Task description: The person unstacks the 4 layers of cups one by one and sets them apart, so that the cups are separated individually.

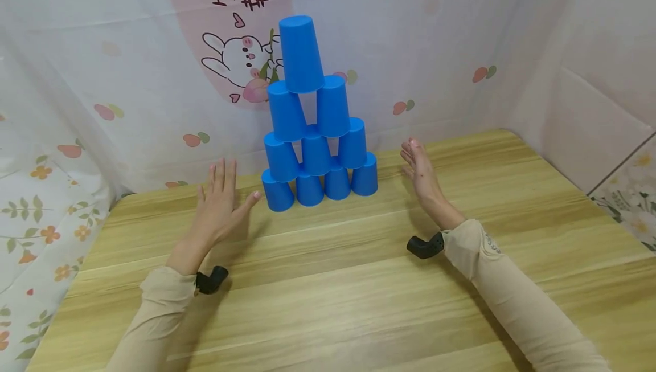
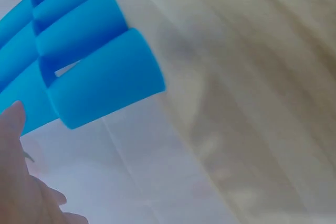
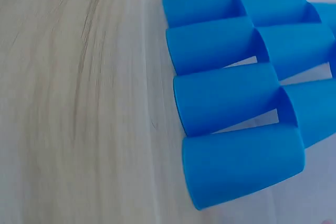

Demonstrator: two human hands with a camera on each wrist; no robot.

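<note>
— What's cut off in the left wrist view?
— The left hand (image 2: 22, 187), lower left, and some blue cups (image 2: 13, 22), upper left.
— And the right wrist view?
— More blue cups, at the right edge.

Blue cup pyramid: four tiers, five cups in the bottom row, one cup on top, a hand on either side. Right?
Not quite. The bottom row of the blue cup pyramid has four cups, not five; the head view shows it. The rest holds: four tiers, one top cup, left hand and right hand on either side.
</note>
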